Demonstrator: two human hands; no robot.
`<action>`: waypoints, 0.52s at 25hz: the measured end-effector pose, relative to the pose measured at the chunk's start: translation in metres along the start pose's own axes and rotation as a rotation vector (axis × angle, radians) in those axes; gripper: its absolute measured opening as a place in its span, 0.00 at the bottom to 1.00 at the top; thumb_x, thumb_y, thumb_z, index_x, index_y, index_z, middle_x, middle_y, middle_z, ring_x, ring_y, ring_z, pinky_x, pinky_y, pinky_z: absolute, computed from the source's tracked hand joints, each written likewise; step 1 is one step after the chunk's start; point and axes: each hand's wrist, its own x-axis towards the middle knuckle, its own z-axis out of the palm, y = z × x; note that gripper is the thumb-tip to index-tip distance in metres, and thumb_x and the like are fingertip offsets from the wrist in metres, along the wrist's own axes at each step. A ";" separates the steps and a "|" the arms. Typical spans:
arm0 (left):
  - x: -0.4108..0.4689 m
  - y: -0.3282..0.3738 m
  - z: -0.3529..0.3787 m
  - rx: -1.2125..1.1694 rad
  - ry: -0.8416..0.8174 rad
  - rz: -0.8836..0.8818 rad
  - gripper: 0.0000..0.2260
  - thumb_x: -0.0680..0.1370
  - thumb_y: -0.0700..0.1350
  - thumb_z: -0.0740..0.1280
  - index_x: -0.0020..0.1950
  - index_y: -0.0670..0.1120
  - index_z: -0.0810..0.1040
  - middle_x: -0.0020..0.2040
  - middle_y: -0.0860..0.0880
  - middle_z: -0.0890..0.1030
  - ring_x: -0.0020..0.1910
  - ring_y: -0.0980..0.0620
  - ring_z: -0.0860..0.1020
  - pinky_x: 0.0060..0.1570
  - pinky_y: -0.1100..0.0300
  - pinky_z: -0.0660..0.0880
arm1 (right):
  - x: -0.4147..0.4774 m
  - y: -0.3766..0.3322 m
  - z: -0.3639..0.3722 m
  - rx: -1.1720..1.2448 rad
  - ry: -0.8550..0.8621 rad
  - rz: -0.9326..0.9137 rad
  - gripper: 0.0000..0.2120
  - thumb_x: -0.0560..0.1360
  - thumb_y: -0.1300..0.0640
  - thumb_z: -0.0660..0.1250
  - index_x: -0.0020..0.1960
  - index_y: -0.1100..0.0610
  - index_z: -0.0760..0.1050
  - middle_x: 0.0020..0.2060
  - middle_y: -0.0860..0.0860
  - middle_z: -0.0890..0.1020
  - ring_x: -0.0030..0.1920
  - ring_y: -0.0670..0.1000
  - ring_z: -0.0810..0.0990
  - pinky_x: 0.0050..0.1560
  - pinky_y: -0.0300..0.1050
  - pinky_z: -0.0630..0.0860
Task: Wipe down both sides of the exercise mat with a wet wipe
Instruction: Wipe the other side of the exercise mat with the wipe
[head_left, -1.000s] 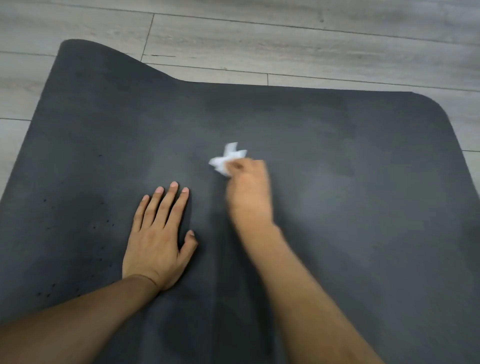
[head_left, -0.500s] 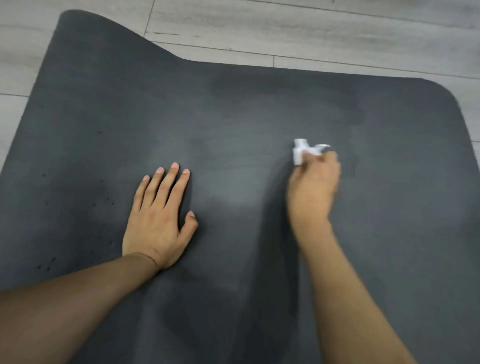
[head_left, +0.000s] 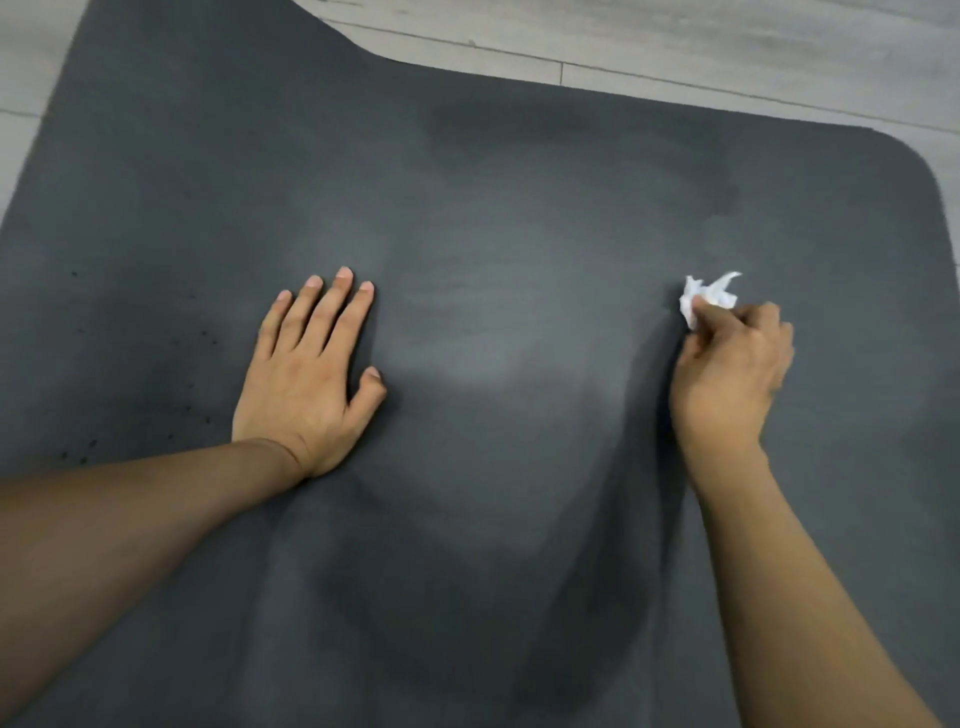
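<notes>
Since the earlier views, the right hand (head_left: 727, 374) has carried the wet wipe (head_left: 709, 301) rightwards across the exercise mat (head_left: 493, 182), away from the left hand (head_left: 306, 379), which has kept its place; the two hands now lie well apart.

Left of the left hand, small dark specks (head_left: 83, 457) dot the mat surface.

Left hand: released, palm down, fingers straight and close together, thumb slightly out, resting flat on the mat. Beyond this hand, the mat's far edge rises in a hump (head_left: 260, 31).

Between the hands, a paler sheen (head_left: 483, 358) lies on the dark grey surface. Beyond it, farther from the person, a darker patch (head_left: 519, 119) crosses the mat.

A shadow (head_left: 654, 374) falls just left of the right hand.

Right hand: fingers curled, grasping the crumpled white wipe, whose free part projects past the fingertips on the side away from the person. The wipe sits low at the mat surface; whether it presses on the mat cannot be told.

Right of the right hand, the mat ends in a rounded corner (head_left: 914, 171). Past the far edge, beyond both hands, pale grey wood-look planks of the floor (head_left: 727, 36) show, and the mat lies on them.
</notes>
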 end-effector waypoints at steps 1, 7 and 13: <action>0.001 0.001 0.000 0.001 -0.010 0.005 0.34 0.78 0.56 0.54 0.83 0.46 0.56 0.83 0.45 0.57 0.82 0.43 0.55 0.80 0.44 0.50 | -0.005 -0.013 0.005 -0.004 0.026 0.068 0.17 0.72 0.64 0.61 0.56 0.56 0.82 0.46 0.60 0.75 0.45 0.63 0.72 0.48 0.57 0.71; -0.001 -0.007 0.001 -0.100 -0.018 0.038 0.32 0.79 0.54 0.52 0.83 0.46 0.57 0.83 0.46 0.56 0.82 0.43 0.54 0.81 0.45 0.48 | -0.143 -0.164 0.021 0.124 -0.162 -0.715 0.13 0.71 0.59 0.65 0.55 0.57 0.80 0.47 0.55 0.78 0.44 0.57 0.73 0.43 0.51 0.70; 0.005 -0.015 -0.005 -0.374 -0.074 -0.008 0.31 0.77 0.52 0.61 0.81 0.47 0.63 0.83 0.46 0.58 0.82 0.45 0.53 0.81 0.53 0.44 | -0.052 -0.012 -0.008 -0.004 -0.026 -0.289 0.14 0.71 0.60 0.64 0.53 0.52 0.82 0.44 0.59 0.76 0.43 0.63 0.74 0.44 0.53 0.69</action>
